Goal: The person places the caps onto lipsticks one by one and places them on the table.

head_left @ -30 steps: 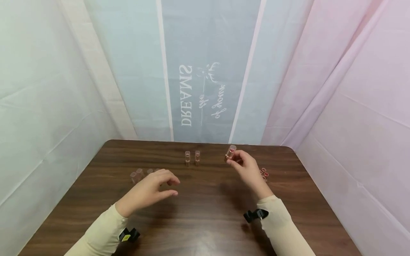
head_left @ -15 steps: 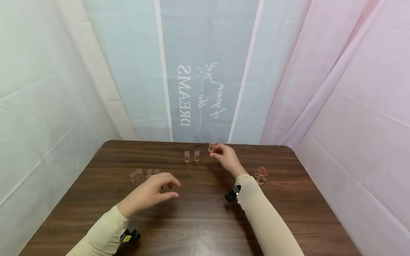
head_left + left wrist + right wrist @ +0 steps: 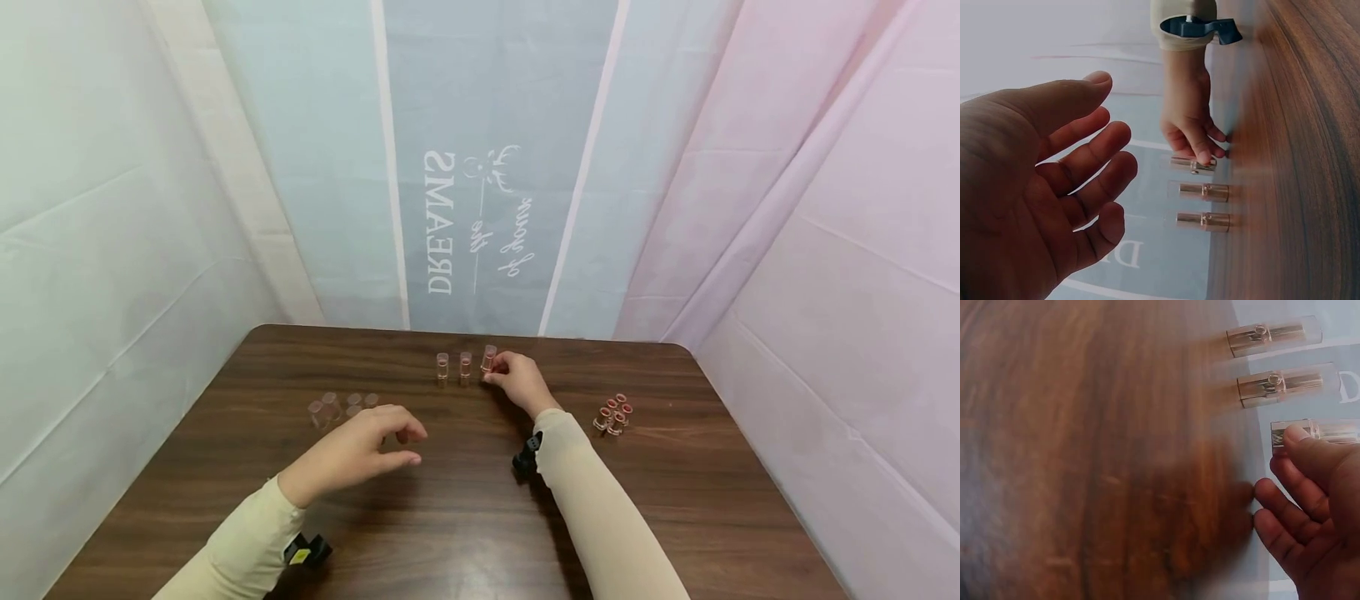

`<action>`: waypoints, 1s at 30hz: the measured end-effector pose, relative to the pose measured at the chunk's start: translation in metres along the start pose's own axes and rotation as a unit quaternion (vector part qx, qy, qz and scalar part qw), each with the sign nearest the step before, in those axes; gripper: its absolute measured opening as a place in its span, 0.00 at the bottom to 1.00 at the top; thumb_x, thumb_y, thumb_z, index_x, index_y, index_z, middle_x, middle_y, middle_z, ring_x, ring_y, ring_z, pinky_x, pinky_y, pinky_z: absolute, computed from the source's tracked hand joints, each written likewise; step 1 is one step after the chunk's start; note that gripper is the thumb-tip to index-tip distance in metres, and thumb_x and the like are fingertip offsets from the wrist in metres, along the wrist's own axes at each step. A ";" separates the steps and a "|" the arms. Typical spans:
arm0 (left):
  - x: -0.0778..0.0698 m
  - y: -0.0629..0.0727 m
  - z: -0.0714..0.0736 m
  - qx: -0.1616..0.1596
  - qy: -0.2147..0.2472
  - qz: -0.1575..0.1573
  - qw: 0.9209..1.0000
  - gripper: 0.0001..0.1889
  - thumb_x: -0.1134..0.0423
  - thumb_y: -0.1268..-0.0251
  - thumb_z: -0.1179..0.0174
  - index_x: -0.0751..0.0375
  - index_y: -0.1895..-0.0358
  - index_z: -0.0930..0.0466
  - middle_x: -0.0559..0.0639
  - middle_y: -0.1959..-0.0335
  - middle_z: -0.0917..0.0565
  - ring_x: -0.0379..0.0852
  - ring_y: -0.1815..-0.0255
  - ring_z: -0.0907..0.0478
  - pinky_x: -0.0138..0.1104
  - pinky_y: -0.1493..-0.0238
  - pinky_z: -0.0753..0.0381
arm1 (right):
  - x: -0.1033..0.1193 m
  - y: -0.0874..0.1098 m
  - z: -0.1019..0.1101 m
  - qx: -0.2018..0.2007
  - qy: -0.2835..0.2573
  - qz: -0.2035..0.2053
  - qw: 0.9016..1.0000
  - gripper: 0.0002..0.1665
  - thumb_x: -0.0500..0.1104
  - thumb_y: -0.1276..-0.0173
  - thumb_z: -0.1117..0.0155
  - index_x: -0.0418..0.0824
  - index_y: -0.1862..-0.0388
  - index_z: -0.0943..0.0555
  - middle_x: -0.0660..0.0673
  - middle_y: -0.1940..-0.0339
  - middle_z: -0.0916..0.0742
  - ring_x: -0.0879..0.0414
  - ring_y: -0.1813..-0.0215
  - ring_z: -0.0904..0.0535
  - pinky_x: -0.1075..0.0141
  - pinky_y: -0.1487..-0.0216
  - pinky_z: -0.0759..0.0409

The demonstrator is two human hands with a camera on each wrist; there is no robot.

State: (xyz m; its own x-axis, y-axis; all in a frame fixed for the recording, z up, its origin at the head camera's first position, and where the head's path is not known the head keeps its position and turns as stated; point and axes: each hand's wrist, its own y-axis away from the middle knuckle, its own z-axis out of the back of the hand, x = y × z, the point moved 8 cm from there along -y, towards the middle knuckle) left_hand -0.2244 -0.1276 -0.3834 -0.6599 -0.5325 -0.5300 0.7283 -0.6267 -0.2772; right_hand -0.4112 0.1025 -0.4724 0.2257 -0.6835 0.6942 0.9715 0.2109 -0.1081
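Note:
My right hand [image 3: 522, 385] pinches a capped lipstick [image 3: 489, 357] by its shiny base, between thumb and forefinger, near the table's back edge. In the right wrist view a clear cap covers this lipstick's upper part, and the other fingers hang loosely below. Just left of it stand two more capped lipsticks, one nearer [image 3: 466, 367] and one farther [image 3: 442, 367], upright and side by side. My left hand [image 3: 348, 450] hovers with relaxed, half-bent fingers and holds nothing. Behind that hand, several clear caps [image 3: 330, 407] stand on the table, partly hidden by it.
To the right, several uncapped lipsticks [image 3: 615, 417] with reddish tops are clustered upright on the brown wooden table [image 3: 465, 517]. Pale fabric hangs along both sides, and a blue-grey printed cloth [image 3: 487, 83] hangs behind the back edge.
My right hand has carried the capped lipstick leftward from the right and brought it down beside the two standing ones. My left hand has stayed nearly still.

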 end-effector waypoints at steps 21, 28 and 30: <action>0.006 -0.001 -0.001 0.019 -0.004 0.023 1.000 0.16 0.53 0.33 0.30 0.45 0.45 0.19 0.33 0.56 0.19 0.37 0.56 0.21 0.33 0.56 0.20 | -0.002 -0.001 -0.004 0.008 0.021 0.001 1.000 0.12 0.45 0.33 0.26 0.43 0.54 0.14 0.48 0.58 0.11 0.53 0.54 0.16 0.54 0.48 0.17; 0.007 0.000 0.001 0.021 0.001 0.029 0.999 0.16 0.51 0.33 0.31 0.46 0.45 0.19 0.39 0.56 0.16 0.40 0.56 0.20 0.40 0.56 0.18 | -0.003 0.001 -0.006 0.018 0.021 -0.001 1.000 0.15 0.44 0.32 0.26 0.41 0.49 0.14 0.47 0.55 0.11 0.52 0.51 0.15 0.53 0.47 0.17; 0.007 0.000 0.001 0.022 -0.002 0.027 0.999 0.16 0.50 0.32 0.31 0.46 0.45 0.19 0.39 0.56 0.16 0.40 0.56 0.20 0.40 0.56 0.18 | -0.003 0.000 -0.007 0.020 0.019 -0.002 1.000 0.15 0.44 0.32 0.26 0.41 0.49 0.14 0.46 0.55 0.11 0.51 0.50 0.15 0.53 0.46 0.17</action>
State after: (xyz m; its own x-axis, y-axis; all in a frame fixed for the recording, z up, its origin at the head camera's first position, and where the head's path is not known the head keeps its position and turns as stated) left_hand -0.2294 -0.1324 -0.3863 -0.6207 -0.5680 -0.5404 0.7539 -0.6217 -0.2125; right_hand -0.4111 0.1002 -0.4794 0.2245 -0.7104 0.6670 0.9690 0.2349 -0.0760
